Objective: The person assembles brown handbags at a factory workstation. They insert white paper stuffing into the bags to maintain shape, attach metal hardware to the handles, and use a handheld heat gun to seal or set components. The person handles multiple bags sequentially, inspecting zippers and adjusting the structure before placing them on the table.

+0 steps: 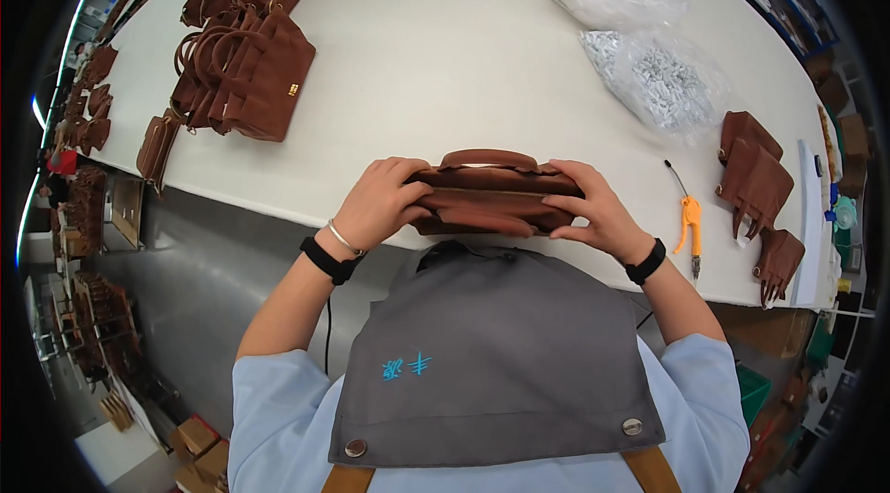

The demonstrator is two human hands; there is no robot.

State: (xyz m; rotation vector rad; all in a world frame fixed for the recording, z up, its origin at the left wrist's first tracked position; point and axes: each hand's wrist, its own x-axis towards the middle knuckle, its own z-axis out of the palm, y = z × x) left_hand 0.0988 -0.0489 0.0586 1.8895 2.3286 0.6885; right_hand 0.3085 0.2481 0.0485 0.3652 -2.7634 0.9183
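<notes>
A brown handbag (491,203) stands at the near edge of the white table, close in front of my grey apron, its top facing up. Two short handles arch over it, one on the far side and one on the near side, and a zip line runs between them. My left hand (378,199) grips the bag's left end, fingers over the top edge. At the opposite end my right hand (595,212) holds on, thumb and fingers on either side of the corner. The bag's base is hidden from above.
Several finished-looking brown handbags (255,76) stand at the left of the white table (417,76). Clear plastic bags (663,76), one with small whitish pieces, lie at the back right. An orange air blow gun (689,219) rests to the right, near smaller brown bags (756,168).
</notes>
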